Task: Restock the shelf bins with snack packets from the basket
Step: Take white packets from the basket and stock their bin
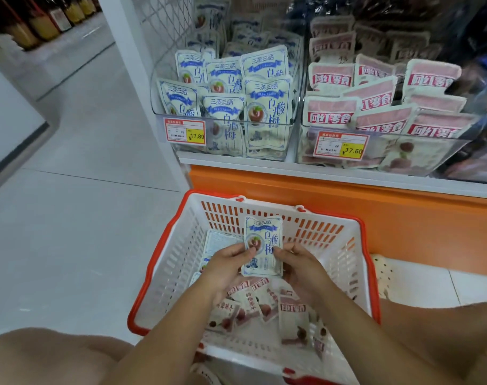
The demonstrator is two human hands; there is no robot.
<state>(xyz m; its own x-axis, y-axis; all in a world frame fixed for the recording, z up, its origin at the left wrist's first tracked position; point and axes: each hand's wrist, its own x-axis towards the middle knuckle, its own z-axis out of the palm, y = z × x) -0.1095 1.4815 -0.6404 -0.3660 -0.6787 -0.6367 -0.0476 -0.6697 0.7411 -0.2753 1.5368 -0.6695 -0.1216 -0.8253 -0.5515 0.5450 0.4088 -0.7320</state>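
A blue-and-white snack packet (262, 245) stands upright above the white basket with a red rim (164, 262). My left hand (228, 265) pinches its left edge and my right hand (298, 263) pinches its right edge. Below the hands, several pink-and-white packets (292, 312) lie on the basket floor, and more blue-and-white packets (223, 240) lie flat at the left. On the shelf above, a clear left bin (225, 126) holds matching blue-and-white packets. The clear right bin (375, 134) beside it holds pink-and-white packets.
An orange shelf base (348, 212) runs behind the basket. Price tags 17.80 (185, 132) and 17.60 (341, 144) hang on the bin fronts. Pale floor tiles (84, 218) spread to the left. My knees show at the bottom left and right. Bottles (42, 20) stand on a far shelf.
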